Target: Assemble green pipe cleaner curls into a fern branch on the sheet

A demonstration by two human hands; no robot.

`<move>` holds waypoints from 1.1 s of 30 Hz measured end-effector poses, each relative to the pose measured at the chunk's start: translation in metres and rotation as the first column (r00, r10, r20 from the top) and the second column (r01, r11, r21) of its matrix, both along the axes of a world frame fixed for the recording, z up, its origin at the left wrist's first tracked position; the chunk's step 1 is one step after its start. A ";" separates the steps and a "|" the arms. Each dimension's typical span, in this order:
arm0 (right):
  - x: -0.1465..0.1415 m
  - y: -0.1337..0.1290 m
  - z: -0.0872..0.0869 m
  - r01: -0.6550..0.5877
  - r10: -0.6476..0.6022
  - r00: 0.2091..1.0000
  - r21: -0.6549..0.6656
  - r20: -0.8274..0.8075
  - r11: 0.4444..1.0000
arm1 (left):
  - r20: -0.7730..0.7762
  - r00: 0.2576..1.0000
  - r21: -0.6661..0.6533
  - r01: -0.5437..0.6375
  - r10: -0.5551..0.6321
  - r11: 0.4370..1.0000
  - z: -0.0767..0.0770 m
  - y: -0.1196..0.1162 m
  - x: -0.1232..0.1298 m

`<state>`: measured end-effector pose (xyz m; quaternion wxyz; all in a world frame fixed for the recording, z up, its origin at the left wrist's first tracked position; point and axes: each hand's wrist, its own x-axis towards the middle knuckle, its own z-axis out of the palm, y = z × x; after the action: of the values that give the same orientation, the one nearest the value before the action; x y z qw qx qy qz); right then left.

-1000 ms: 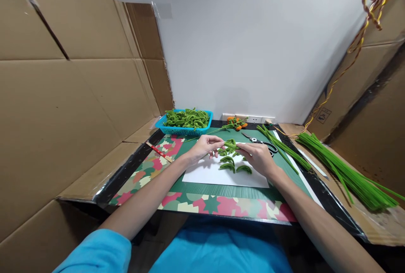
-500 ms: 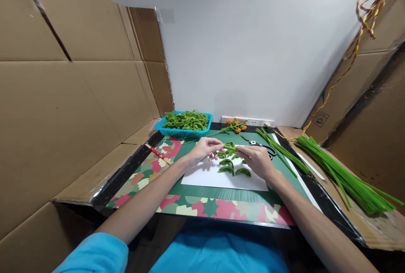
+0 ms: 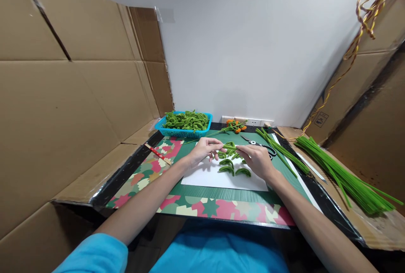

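Between my two hands a short green pipe cleaner piece (image 3: 229,147) is stretched, roughly level, above a white sheet of paper (image 3: 202,178). My left hand (image 3: 207,151) pinches its left end between thumb and fingers. The right end is pinched by my right hand (image 3: 255,158). Below and between the hands, several curved green pipe cleaner pieces (image 3: 243,172) lie on the paper. Fingers hide both ends of the held piece, and I cannot tell whether it is one strand or doubled.
A blue basket (image 3: 183,133) of bent green pieces stands back left, beside an orange-flowered stem (image 3: 236,126). Scissors (image 3: 270,150) lie behind my right hand. Long green pipe cleaners (image 3: 344,171) lie at right. A red-wrapped chopstick (image 3: 158,154) lies left. Cardboard walls (image 3: 79,95) flank the table.
Almost nothing differs. Both hands keep the same pinch on the green piece, with at most a very slight shift of the fingers.
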<state>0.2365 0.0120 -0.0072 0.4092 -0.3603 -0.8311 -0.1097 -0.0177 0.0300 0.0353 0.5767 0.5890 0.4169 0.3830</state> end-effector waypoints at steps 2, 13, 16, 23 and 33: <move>-0.001 0.000 0.001 0.002 -0.002 1.000 0.000 -0.004 1.000 | 0.003 1.000 -0.002 -0.003 0.003 1.000 0.000 0.000 0.000; -0.001 -0.001 0.002 -0.001 0.001 1.000 -0.019 -0.030 1.000 | 0.039 0.999 0.045 -0.036 0.034 0.998 0.001 -0.002 0.004; 0.000 -0.002 0.003 0.007 -0.008 0.999 -0.028 -0.046 1.000 | 0.030 0.999 0.062 -0.019 0.017 0.998 -0.001 -0.001 0.004; -0.002 -0.001 -0.001 0.006 -0.009 0.998 -0.056 -0.058 0.998 | -0.037 0.998 0.072 0.045 -0.042 0.996 -0.001 -0.005 0.006; -0.001 0.000 -0.003 -0.046 0.045 0.999 -0.052 -0.006 0.998 | -0.077 0.996 0.058 0.056 -0.051 0.997 -0.001 -0.004 0.005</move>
<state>0.2359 0.0119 -0.0106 0.4043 -0.3520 -0.8405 -0.0779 -0.0132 0.0259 0.0347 0.5527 0.6310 0.4107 0.3573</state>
